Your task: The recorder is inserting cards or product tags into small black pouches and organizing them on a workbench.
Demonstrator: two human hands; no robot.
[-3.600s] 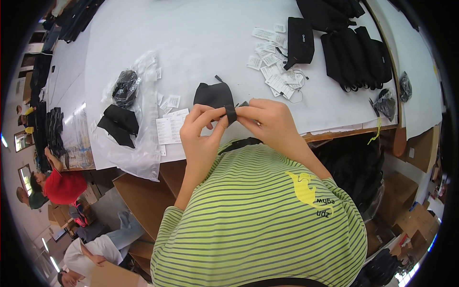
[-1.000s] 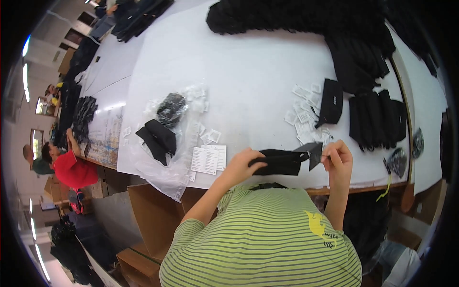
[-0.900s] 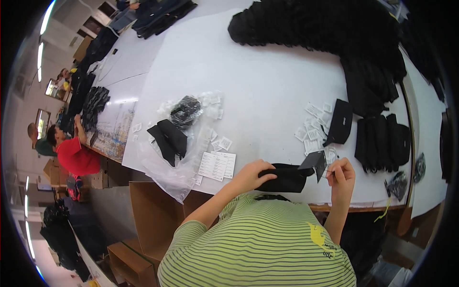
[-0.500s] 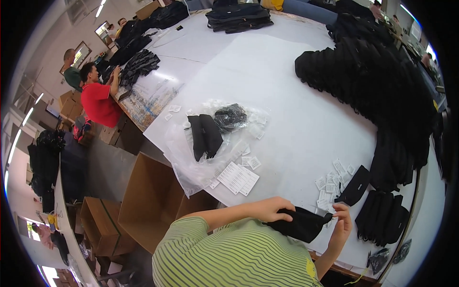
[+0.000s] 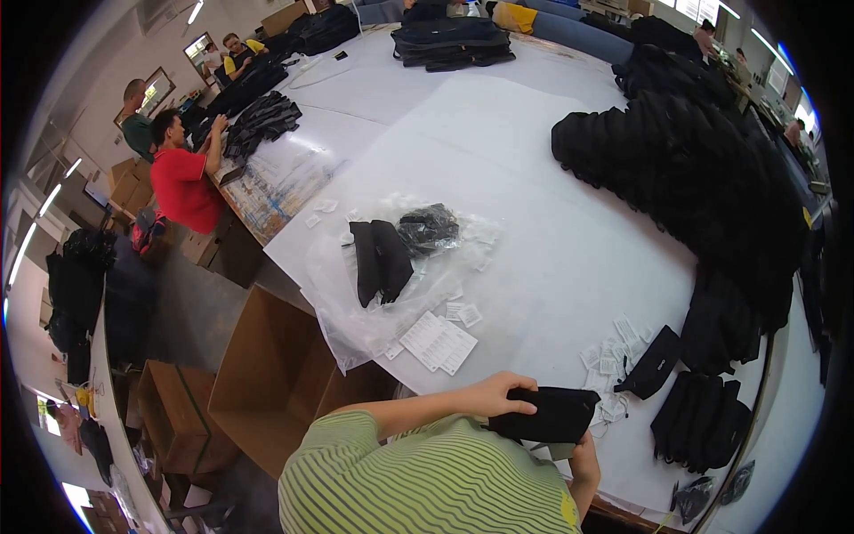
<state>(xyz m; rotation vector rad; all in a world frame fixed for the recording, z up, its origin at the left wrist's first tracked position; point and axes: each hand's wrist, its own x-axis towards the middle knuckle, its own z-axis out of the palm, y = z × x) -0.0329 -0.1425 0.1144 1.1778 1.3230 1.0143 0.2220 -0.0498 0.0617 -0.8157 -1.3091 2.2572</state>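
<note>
My left hand (image 5: 503,394) grips the left end of a flat black pouch (image 5: 556,415), which I hold close to my chest above the white table (image 5: 551,222). My right hand (image 5: 584,456) sits under the pouch's right end, mostly hidden by it, and seems to hold it too. Small white sachets (image 5: 609,360) lie scattered on the table just beyond the pouch, beside another black pouch (image 5: 654,365).
A clear plastic bag (image 5: 391,276) with black items and a printed sheet (image 5: 438,341) lies to the left. A large heap of black pouches (image 5: 694,178) fills the right side. Cardboard boxes (image 5: 267,374) stand below the table edge. Other people work at far left.
The view has swung up and left, showing much more of the table and room. Both hands have kept the black pouch, now drawn nearer my chest.
</note>
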